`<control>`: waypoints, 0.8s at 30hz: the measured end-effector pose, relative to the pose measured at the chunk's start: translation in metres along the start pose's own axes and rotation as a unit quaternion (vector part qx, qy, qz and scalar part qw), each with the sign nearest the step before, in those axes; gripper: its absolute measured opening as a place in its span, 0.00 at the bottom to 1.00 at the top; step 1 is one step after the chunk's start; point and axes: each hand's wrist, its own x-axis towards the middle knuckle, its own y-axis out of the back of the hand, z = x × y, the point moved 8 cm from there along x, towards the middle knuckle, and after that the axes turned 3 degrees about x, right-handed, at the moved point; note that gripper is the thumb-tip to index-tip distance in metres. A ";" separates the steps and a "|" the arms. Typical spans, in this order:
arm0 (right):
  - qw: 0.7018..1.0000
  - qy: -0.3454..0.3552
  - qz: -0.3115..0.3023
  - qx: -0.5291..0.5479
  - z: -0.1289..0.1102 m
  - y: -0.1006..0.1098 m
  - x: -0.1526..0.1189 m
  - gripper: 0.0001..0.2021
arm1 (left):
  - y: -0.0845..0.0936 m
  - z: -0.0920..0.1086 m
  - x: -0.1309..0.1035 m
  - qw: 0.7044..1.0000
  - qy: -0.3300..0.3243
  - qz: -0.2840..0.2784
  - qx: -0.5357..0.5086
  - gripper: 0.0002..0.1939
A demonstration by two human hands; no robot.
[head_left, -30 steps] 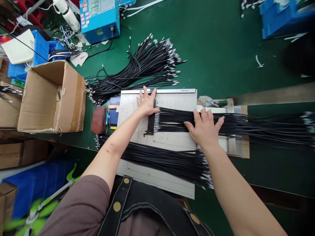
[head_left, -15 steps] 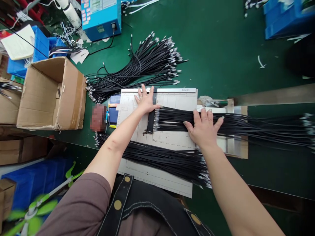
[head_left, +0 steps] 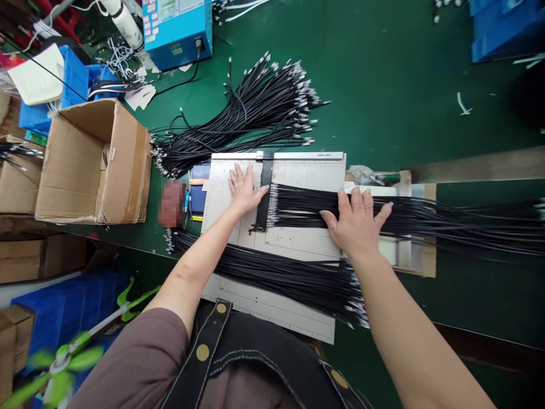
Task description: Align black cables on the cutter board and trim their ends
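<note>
Spread on the pale paper-trimmer board (head_left: 298, 244), my left hand (head_left: 244, 193) lies just left of a black crossbar (head_left: 264, 196), its thumb touching the bar. My right hand (head_left: 357, 218) rests flat over a row of black cables (head_left: 304, 205), fingers apart. The cables' silvery ends line up against the bar's right side, and their lengths run off to the right beyond the board. A second bundle of black cables (head_left: 281, 275) lies across the board nearer my body. Part of the row is hidden beneath my right palm.
A loose heap of black cables (head_left: 238, 116) lies behind the board. An opened cardboard box (head_left: 128, 170) stands at left, with a blue machine (head_left: 179, 34) behind. A blue bin (head_left: 502, 34) sits far right. A green-bladed fan (head_left: 59, 363) is low on the left.
My left hand has slid left and slightly toward me, off the top of the black crossbar. My right hand stays on the cables. The view has shifted slightly.
</note>
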 end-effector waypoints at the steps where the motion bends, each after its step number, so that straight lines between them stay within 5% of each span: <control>1: 1.000 -0.002 -0.002 0.000 0.000 0.001 0.000 0.34 | -0.004 -0.001 -0.005 1.000 0.004 0.008 0.001 0.43; 5: 1.000 -0.008 -0.007 -0.002 -0.003 0.003 0.000 0.35 | -0.020 0.003 -0.019 1.000 -0.023 0.015 0.011 0.40; 8: 1.000 -0.009 -0.012 -0.002 -0.004 0.004 -0.001 0.36 | -0.026 0.005 -0.019 0.999 -0.027 0.002 0.023 0.47; 24: 0.999 -0.031 -0.033 0.017 -0.009 0.008 0.001 0.34 | -0.017 0.015 0.002 0.996 -0.002 -0.069 0.054 0.63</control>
